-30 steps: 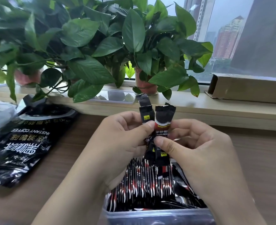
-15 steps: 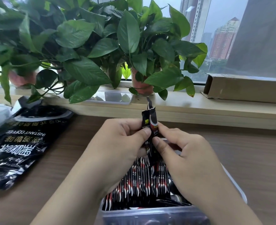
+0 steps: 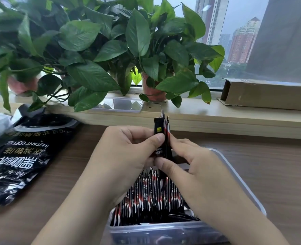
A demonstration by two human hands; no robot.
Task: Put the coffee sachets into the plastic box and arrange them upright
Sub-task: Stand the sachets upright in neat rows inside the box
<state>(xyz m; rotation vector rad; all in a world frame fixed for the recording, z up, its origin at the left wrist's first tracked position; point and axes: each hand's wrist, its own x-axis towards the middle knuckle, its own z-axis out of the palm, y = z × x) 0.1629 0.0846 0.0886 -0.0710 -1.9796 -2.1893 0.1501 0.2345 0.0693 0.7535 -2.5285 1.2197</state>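
Two hands were in view, a left hand [image 3: 126, 156] and a right hand [image 3: 199, 175]. There was one clear plastic box [image 3: 243, 184], one large black coffee bag [image 3: 22, 156], one cardboard box [image 3: 268, 94] and two visible plant pots [image 3: 152, 91]. The packed sachets [image 3: 146, 195] in the box were too many to count; those held numbered at least two.

Soft grey daylight pours in from the window [image 3: 243, 32] ahead, even and fairly bright. Shadows on the tabletop [image 3: 278, 170] are faint and diffuse. A pale sheen glints off the black bag [image 3: 24, 156] at left. Leaves [image 3: 8, 23] at the upper left go soft, the frame bows at its edges, and the near box rim [image 3: 163, 232] blurs.
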